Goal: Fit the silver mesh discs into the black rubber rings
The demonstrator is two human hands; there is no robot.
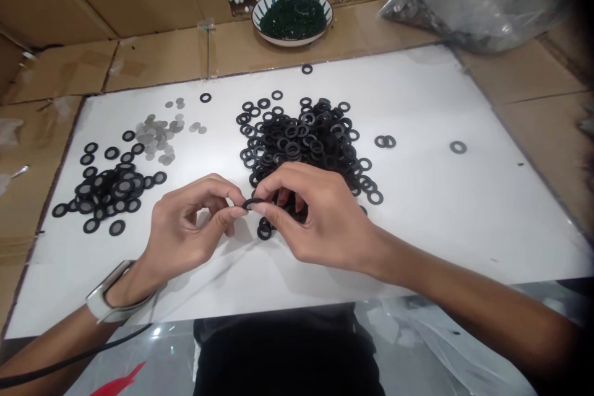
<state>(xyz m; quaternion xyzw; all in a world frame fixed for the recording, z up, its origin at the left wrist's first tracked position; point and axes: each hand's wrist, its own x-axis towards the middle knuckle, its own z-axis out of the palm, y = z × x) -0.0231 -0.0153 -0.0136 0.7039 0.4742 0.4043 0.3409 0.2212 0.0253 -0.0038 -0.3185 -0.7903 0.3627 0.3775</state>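
Observation:
Between my two hands is a black ring washer (252,203), raised over the white board. My left hand (197,223) pinches its left edge between thumb and forefinger. The thumb and forefinger of my right hand (310,216) close on the other side; something pale shows in the ring's middle. Behind my right hand lies a large heap of black ring washers (301,136), partly hidden by it. A smaller pile of rings with grey mesh centres (111,192) is at the left. Loose grey discs (158,136) lie scattered behind that pile.
The white board (417,223) rests on cardboard (158,55). At the back stands a striped plate (292,42) of dark green bits. A clear plastic bag (487,6) sits at the back right. Stray rings (458,147) lie to the right. A black cable (74,359) crosses the lower left.

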